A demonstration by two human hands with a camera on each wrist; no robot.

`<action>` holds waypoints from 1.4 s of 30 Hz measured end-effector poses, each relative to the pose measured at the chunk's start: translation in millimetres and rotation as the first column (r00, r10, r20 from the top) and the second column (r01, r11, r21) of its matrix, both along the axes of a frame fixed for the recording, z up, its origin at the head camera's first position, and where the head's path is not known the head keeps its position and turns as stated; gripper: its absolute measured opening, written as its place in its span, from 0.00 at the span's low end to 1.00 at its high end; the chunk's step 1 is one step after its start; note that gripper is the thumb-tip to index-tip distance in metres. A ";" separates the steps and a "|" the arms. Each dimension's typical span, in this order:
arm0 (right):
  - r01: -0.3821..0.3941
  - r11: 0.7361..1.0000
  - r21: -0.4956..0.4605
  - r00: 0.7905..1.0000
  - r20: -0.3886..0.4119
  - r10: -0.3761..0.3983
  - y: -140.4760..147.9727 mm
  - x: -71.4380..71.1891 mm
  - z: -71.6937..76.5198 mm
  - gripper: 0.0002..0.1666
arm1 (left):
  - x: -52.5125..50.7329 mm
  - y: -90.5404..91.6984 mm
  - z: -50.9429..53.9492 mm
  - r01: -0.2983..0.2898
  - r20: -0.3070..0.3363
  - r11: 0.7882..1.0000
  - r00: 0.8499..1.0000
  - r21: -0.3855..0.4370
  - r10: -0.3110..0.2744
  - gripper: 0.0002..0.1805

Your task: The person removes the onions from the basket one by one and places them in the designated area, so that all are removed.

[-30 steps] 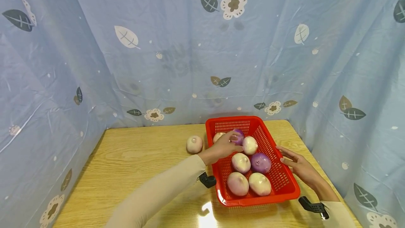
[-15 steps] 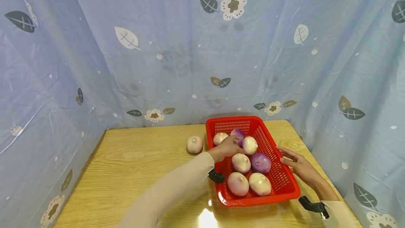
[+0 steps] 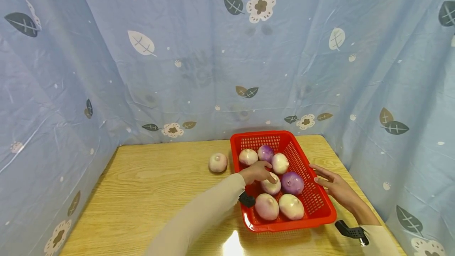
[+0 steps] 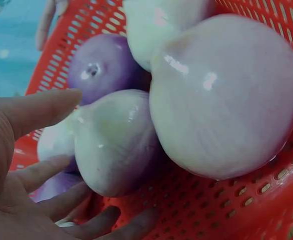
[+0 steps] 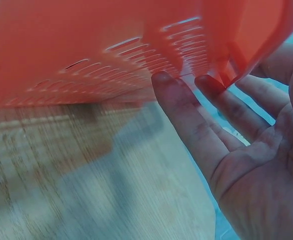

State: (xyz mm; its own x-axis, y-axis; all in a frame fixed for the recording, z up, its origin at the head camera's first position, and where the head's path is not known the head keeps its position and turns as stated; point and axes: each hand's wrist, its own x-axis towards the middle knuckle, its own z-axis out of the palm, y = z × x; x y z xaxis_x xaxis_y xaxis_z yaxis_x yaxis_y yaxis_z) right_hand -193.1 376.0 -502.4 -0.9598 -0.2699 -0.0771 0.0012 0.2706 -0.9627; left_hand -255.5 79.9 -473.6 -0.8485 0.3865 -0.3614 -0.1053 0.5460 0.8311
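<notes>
My left hand (image 3: 258, 172) reaches into a red plastic basket (image 3: 284, 224), above a pale onion (image 3: 268, 189) in its middle. In the left wrist view, the thumb and fingers (image 4: 41, 111) are spread beside that onion (image 4: 117, 142); whether they touch it is unclear. A purple onion (image 3: 292, 183) sits to its right. Two pale onions, one (image 3: 267, 207) at front left and one (image 3: 291, 207) at front right, lie nearer. My right hand (image 3: 335, 187) is at the basket's right side, its extended fingertips against the outer wall (image 5: 106, 55).
Farther back in the basket lie a pale onion (image 3: 248, 157), a purple onion (image 3: 265, 153) and a white onion (image 3: 280, 164). One onion (image 3: 218, 162) rests on the wooden table (image 3: 160, 173), left of the basket. Blue patterned curtains (image 3: 195, 70) enclose the table's back and sides.
My left hand has moved back from the purple onion at the rear toward the pale onion in the middle. The right hand and the basket have stayed put.
</notes>
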 end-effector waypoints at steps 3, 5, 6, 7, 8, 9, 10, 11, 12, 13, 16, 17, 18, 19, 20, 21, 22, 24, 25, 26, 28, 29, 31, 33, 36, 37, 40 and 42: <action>-0.002 1.000 -0.008 1.000 0.000 0.002 0.2 -1.0 -0.3 0.35 | -1.4 1.7 -3.9 0.023 -0.036 1.000 0.999 -0.022 -0.023 0.34; -0.008 1.000 -0.012 1.000 0.002 0.008 0.6 -1.6 -0.5 0.35 | -2.1 3.1 -6.2 0.034 -0.070 0.999 0.997 -0.036 -0.036 0.34; -0.011 1.000 -0.013 1.000 0.003 0.011 0.8 -1.8 -0.6 0.35 | -2.1 3.8 -7.0 0.039 -0.088 0.998 0.995 -0.043 -0.042 0.34; -0.011 1.000 -0.017 1.000 0.005 0.011 1.1 -1.9 -0.7 0.35 | -2.1 4.7 -7.9 0.043 -0.105 0.998 0.993 -0.050 -0.048 0.33; -0.014 1.000 -0.019 1.000 0.007 0.014 1.4 -2.1 -0.9 0.35 | -1.9 5.7 -8.6 0.046 -0.118 0.998 0.992 -0.052 -0.052 0.33; -0.015 1.000 -0.020 1.000 0.008 0.016 1.8 -2.2 -1.1 0.35 | -1.5 6.7 -9.2 0.049 -0.127 0.997 0.990 -0.056 -0.056 0.33; -0.017 1.000 -0.021 1.000 0.008 0.017 2.1 -2.2 -1.3 0.35 | -1.2 7.7 -9.6 0.051 -0.131 0.997 0.990 -0.063 -0.059 0.33; -0.017 1.000 -0.024 1.000 0.010 0.017 2.4 -2.2 -1.5 0.34 | -0.8 8.8 -10.2 0.050 -0.132 0.997 0.989 -0.066 -0.058 0.33; -0.017 1.000 -0.025 1.000 0.010 0.018 2.6 -2.3 -1.7 0.34 | -0.4 10.0 -10.8 0.052 -0.133 0.997 0.989 -0.062 -0.060 0.33; -0.017 1.000 -0.025 1.000 0.010 0.017 2.7 -2.4 -1.6 0.34 | 0.0 11.0 -11.2 0.052 -0.130 0.997 0.990 -0.057 -0.059 0.33; -0.015 1.000 -0.023 1.000 0.006 0.015 2.7 -2.7 -1.5 0.34 | 1.1 13.6 -12.3 0.062 -0.141 0.996 0.988 -0.058 -0.070 0.31; -0.014 1.000 -0.022 1.000 0.005 0.014 2.6 -2.7 -1.4 0.34 | 1.5 14.2 -13.1 0.064 -0.142 0.996 0.987 -0.056 -0.072 0.31; -0.014 1.000 -0.022 1.000 0.004 0.014 2.7 -2.8 -1.4 0.34 | 1.8 14.6 -13.4 0.068 -0.150 0.996 0.986 -0.058 -0.076 0.30; -0.015 1.000 -0.025 1.000 0.002 0.015 2.8 -2.9 -1.4 0.34 | 1.9 15.0 -13.5 0.069 -0.156 0.996 0.985 -0.064 -0.078 0.29; -0.015 1.000 -0.025 1.000 0.002 0.015 3.0 -3.1 -1.7 0.34 | 2.0 15.4 -13.6 0.069 -0.162 0.995 0.984 -0.069 -0.080 0.28; -0.016 1.000 -0.027 1.000 0.001 0.016 3.2 -3.2 -2.2 0.34 | 2.0 15.7 -13.9 0.068 -0.164 0.995 0.983 -0.070 -0.078 0.27; -0.017 0.999 -0.029 1.000 0.001 0.017 3.4 -3.4 -2.5 0.34 | 1.9 16.0 -14.4 0.066 -0.170 0.995 0.982 -0.073 -0.078 0.27; -0.021 0.999 -0.032 1.000 -0.003 0.021 3.6 -3.5 -3.1 0.35 | 2.0 16.3 -14.0 0.064 -0.182 0.995 0.980 -0.072 -0.076 0.26; -0.023 0.999 -0.034 1.000 -0.004 0.022 3.8 -3.5 -3.4 0.35 | 2.2 16.2 -13.5 0.065 -0.185 0.996 0.980 -0.069 -0.077 0.26; -0.021 0.999 -0.033 1.000 -0.005 0.021 4.0 -3.5 -3.8 0.35 | 2.4 16.0 -12.8 0.066 -0.190 0.996 0.979 -0.065 -0.077 0.26; -0.018 0.999 -0.036 1.000 -0.006 0.018 3.5 -3.0 -4.1 0.35 | 3.3 14.8 -10.6 0.071 -0.198 0.996 0.977 -0.051 -0.080 0.26; -0.019 0.999 -0.034 1.000 -0.006 0.018 3.3 -2.7 -4.2 0.35 | 3.7 14.0 -9.1 0.075 -0.201 0.996 0.976 -0.046 -0.083 0.25; -0.015 0.999 -0.031 1.000 -0.001 0.015 3.1 -2.2 -4.9 0.35 | 4.8 12.2 -6.0 0.085 -0.213 0.995 0.973 -0.043 -0.092 0.26; -0.010 1.000 -0.025 1.000 0.002 0.010 3.0 -1.8 -5.3 0.35 | 6.3 10.1 -2.9 0.097 -0.224 0.995 0.969 -0.038 -0.103 0.27; -0.010 1.000 -0.010 1.000 0.005 0.011 3.8 -1.8 -5.6 0.35 | 8.2 7.1 1.9 0.121 -0.259 0.992 0.958 -0.035 -0.126 0.29; -0.005 1.000 -0.006 1.000 0.006 0.005 4.1 -1.9 -5.6 0.35 | 8.8 6.0 3.5 0.127 -0.266 0.991 0.955 -0.032 -0.131 0.29; 0.001 1.000 0.004 1.000 0.005 -0.001 4.5 -2.5 -4.8 0.35 | 10.2 2.2 8.1 0.135 -0.280 0.991 0.951 -0.014 -0.134 0.30; 0.006 1.000 0.008 1.000 0.004 -0.006 4.4 -2.7 -4.3 0.35 | 10.9 -1.2 10.6 0.129 -0.278 0.992 0.953 0.004 -0.122 0.31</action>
